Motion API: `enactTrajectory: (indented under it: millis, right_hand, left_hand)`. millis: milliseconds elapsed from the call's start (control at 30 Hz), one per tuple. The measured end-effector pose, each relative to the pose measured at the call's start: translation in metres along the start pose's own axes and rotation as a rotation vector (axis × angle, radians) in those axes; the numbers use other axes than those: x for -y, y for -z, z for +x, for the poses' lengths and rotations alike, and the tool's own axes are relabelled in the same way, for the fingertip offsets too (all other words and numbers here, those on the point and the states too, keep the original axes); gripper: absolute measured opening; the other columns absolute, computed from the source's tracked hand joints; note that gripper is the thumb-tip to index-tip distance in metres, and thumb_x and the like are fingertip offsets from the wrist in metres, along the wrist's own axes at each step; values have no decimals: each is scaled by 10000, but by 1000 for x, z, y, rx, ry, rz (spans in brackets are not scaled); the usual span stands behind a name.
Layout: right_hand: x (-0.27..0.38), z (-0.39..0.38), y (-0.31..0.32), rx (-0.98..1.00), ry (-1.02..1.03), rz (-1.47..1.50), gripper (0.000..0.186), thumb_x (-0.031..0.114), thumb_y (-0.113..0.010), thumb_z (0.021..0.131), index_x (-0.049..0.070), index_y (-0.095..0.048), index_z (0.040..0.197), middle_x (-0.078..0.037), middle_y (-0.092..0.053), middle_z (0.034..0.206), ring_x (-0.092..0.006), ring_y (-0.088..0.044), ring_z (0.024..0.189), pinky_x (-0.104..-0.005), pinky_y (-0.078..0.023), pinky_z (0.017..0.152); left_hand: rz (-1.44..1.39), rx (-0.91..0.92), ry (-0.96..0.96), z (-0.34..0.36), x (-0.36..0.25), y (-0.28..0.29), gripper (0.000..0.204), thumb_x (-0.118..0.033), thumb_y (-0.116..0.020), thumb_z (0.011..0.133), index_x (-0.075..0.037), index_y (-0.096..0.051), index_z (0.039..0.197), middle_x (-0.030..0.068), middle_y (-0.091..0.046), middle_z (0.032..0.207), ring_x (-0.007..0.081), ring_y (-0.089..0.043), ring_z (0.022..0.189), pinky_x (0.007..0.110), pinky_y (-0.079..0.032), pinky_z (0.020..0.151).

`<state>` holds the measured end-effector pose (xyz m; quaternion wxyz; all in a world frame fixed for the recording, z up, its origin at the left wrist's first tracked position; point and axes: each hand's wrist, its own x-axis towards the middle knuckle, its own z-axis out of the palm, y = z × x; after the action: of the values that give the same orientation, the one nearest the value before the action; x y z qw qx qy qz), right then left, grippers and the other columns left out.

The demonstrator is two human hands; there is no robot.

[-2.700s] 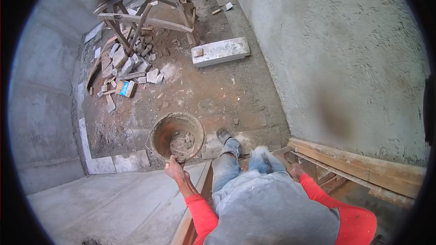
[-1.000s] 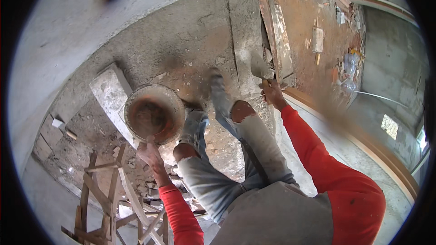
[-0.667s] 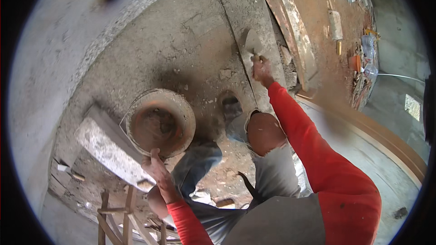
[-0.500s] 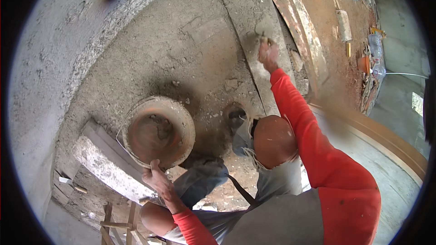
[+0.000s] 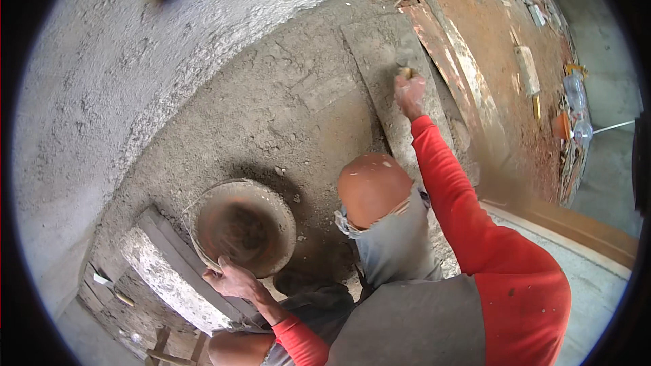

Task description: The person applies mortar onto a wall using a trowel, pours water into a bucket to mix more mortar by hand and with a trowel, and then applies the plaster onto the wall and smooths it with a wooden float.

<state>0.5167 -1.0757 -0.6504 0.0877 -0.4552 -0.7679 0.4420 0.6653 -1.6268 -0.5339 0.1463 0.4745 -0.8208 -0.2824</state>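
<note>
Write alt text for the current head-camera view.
A crouching person in red sleeves grips the near rim of a dirty bucket with the left hand, while the right hand holds a tool, its blade indistinct, over a flat grey slab. A white-topped block lies left of the bucket.

The location is a building site inside an unfinished structure, as shown by the rough cement-faced wall point(image 5: 169, 81), bare, crumb-strewn ground point(image 5: 264, 108), loose weathered boards point(image 5: 469, 68) and a grime-crusted bucket point(image 5: 287, 220).
</note>
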Motion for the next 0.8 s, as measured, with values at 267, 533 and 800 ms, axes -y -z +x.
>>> enactTrajectory:
  millis: [267, 533, 800]
  right_hand:
    - [61, 32, 0, 59, 420, -923, 560, 336, -747, 910, 32, -673, 1375, -220, -791, 1101, -405, -784, 972, -524, -636, 844]
    - [81, 52, 0, -18, 615, -1100, 412, 333, -746, 936, 50, -714, 1234, -247, -768, 1012, -437, -771, 930, -519, -639, 801]
    - [52, 3, -46, 199, 910, -817, 470, 310, -762, 879, 59, -714, 1274, -214, -766, 940, -446, -761, 893, -533, -626, 805]
  left_hand:
    - [-126, 70, 5, 10, 8, -3, 511, -137, -667, 829, 152, -649, 1251, 260, -718, 1126, 345, -630, 977, 451, -492, 976]
    - [-232, 99, 7, 10, -8, -5, 466, -129, -646, 852, 118, -685, 1245, 196, -764, 1051, 291, -671, 858, 429, -535, 854]
    - [-204, 74, 50, 1, -5, -3, 438, -130, -646, 845, 81, -714, 1223, 160, -766, 1038, 261, -665, 858, 424, -531, 836]
